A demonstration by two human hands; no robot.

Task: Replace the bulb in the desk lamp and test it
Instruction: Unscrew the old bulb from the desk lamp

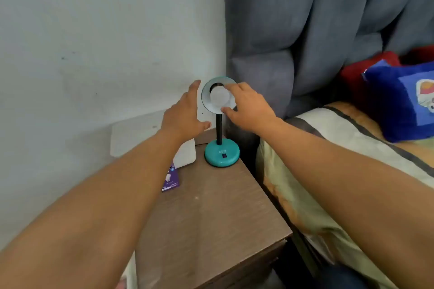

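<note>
A teal desk lamp stands on its round base (222, 155) at the back of a brown nightstand (211, 218), with a black stem and its shade (206, 98) tilted toward me. A white bulb (219, 97) sits in the shade's socket. My right hand (249, 110) holds the bulb, thumb under it and fingers over its top. My left hand (184, 115) is spread flat just left of the shade's rim; whether it touches the rim I cannot tell. A purple bulb box (171, 179) lies on the nightstand, partly hidden by my left forearm.
A white flat object (187, 155) lies behind the purple box against the pale wall. To the right are a grey padded headboard (305, 30), a bed with a striped sheet (340, 159) and a blue cushion (404, 101). The nightstand's front edge is near me.
</note>
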